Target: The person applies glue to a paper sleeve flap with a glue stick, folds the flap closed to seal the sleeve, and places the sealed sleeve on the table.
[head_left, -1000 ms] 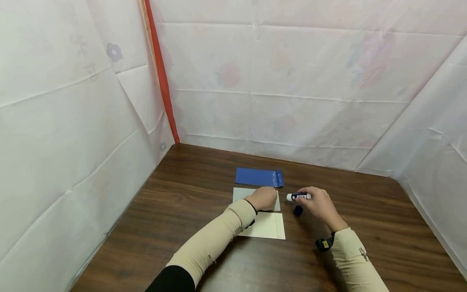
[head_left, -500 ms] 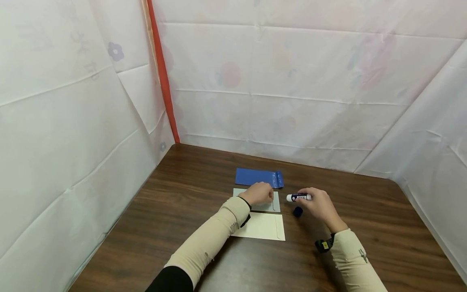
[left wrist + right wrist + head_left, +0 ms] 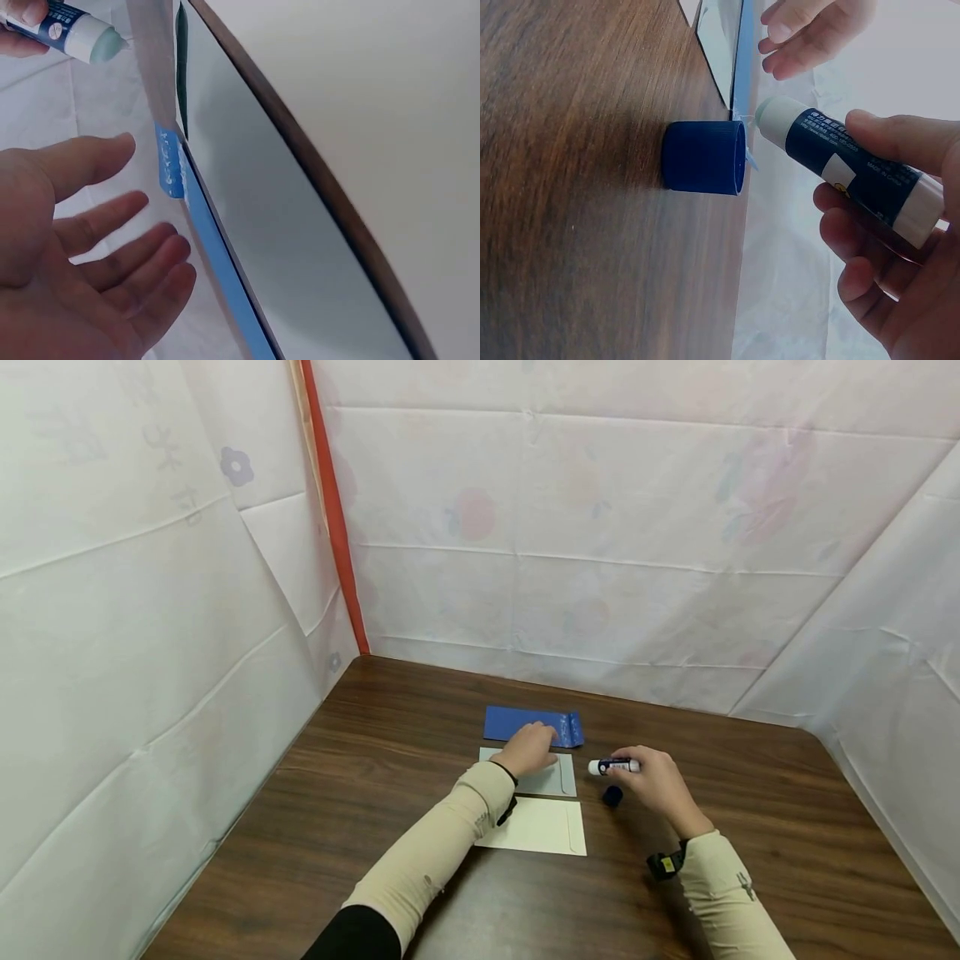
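My right hand [image 3: 657, 785] holds an uncapped glue stick [image 3: 855, 169] between thumb and fingers, its pale tip pointing left. The blue cap [image 3: 703, 156] stands on the table just below it. My left hand [image 3: 529, 748] hovers with loosely spread fingers over the grey envelope [image 3: 551, 783], partly hiding it; its fingertips overlap the blue envelope [image 3: 517, 722] in the head view. The blue envelope's flap lies unfolded at its right end, streaked with white glue. In the left wrist view, the grey envelope's flap [image 3: 154, 67] stands off a dark slit.
A cream envelope [image 3: 536, 827] lies nearest me, below the grey one, its left end under my left forearm. The brown wooden table [image 3: 360, 760] is bordered by white sheeting [image 3: 637, 527] at the back and sides.
My left hand has moved left off the grey envelope's right end, then a little away from me, and its fingers have spread. The right hand with the glue stick has stayed in place.
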Tool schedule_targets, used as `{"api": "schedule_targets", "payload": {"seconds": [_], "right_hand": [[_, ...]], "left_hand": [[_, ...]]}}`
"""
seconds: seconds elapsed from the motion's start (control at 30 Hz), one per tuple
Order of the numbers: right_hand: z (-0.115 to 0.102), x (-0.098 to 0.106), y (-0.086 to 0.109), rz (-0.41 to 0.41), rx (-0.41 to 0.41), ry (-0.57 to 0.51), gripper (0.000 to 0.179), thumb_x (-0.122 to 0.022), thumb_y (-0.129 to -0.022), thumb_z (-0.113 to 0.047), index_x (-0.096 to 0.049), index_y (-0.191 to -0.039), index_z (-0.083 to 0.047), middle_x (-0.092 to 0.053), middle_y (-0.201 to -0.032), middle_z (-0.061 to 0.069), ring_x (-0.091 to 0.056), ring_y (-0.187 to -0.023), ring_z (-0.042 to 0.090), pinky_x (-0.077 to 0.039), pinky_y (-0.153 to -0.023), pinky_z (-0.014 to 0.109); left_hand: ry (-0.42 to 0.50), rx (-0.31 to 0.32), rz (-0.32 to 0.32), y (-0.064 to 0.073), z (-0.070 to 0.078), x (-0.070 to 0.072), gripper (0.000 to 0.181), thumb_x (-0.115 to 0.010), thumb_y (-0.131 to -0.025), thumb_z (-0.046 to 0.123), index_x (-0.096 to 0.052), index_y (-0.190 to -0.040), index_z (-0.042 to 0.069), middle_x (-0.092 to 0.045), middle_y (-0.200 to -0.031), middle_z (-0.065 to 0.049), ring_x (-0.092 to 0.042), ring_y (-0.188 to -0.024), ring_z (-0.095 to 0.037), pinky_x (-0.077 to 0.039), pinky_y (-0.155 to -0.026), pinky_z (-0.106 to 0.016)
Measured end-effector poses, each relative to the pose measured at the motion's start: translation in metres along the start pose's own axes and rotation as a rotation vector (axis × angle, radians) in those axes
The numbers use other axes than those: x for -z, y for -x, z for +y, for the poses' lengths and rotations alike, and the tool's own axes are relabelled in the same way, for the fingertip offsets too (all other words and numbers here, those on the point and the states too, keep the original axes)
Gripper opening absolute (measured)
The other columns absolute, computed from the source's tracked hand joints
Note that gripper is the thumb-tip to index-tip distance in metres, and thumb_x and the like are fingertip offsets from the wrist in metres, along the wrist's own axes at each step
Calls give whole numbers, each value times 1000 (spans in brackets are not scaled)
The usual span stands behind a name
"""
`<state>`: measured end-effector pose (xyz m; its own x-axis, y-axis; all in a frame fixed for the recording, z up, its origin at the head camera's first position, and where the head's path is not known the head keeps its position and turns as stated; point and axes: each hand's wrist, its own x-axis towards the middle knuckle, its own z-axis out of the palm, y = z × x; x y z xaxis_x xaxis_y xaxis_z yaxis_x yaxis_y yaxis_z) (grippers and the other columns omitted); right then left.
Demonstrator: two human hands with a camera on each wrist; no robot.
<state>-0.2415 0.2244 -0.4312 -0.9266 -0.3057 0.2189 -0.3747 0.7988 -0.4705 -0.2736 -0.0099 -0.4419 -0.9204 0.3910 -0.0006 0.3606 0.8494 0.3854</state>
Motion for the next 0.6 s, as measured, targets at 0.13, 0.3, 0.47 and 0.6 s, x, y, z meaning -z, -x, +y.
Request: {"api": "schedule_targets", "payload": {"seconds": [0.13,0.3,0.47,0.6], "right_hand": [[0,0,0,-3,-4,0,23,-74,-86,-18,-73,-105,-4,-71,-99,15,-57,-74,16,-44,-62,31],[-1,0,0,0,-6,-3,23,-74,-86,-18,-73,-105,-4,-71,-99,15,-57,-74,16,-43,-61,31],[0,0,0,-3,-10,-7,24,-74,-86,-18,-73,-105,-4,-71,-100,16,-57,-74,16,-44,-62,31],[1,0,0,-2,-13,-10,24,-74,-86,-18,-73,-106,-4,-71,-100,16,-56,-74,16,-43,-61,30]], "left_hand": [[-42,30,8,-1,1,0,32,-63,-95,21,-64,-124,6,-64,-120,-10,-59,-113,-24,-50,-94,-32],[-101,63,-7,0,0,0,27,-61,-97,21,-66,-118,6,-64,-120,-10,-59,-111,-25,-51,-90,-34],[-128,73,-42,0,0,-1,26,-60,-97,23,-67,-117,8,-62,-129,-9,-56,-118,-26,-50,-96,-38],[-137,92,-51,-1,-3,-3,32,-59,-98,25,-63,-126,9,-55,-140,-8,-49,-130,-27,-44,-106,-43]]}}
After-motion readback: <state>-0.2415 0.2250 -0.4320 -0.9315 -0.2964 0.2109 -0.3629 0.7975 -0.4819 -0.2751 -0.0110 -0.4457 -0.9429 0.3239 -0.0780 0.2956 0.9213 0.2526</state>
